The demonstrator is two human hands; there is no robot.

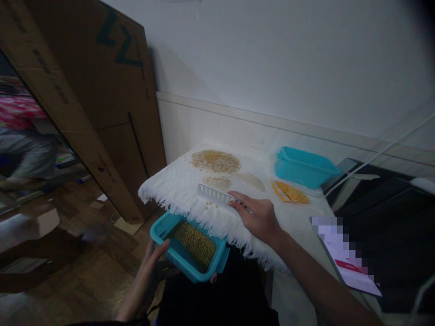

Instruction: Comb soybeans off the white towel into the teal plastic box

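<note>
My left hand [154, 258] grips the near left rim of a blue plastic basin [183, 265], held tilted just below the table's front edge. Yellowish-green beans [193, 242] lie in it. My right hand [258, 215] is closed on the right end of a white slotted plastic strip [215, 194], which stands on its long edge on the white fringed tablecloth [170, 185]. A few loose beans [209, 204] lie on the cloth in front of the strip. Farther back is a spread pile of beans mixed with pale grains [215, 160], with a thin pale scatter [251, 181] beside it.
A second blue basin [306, 167] stands at the table's back right, behind a yellow packet [290, 192]. Tall cardboard boxes [112, 104] rise at the left, and a wall closes the back. A purple-white sheet [353, 267] lies at the right. Another person [23, 136] is at far left.
</note>
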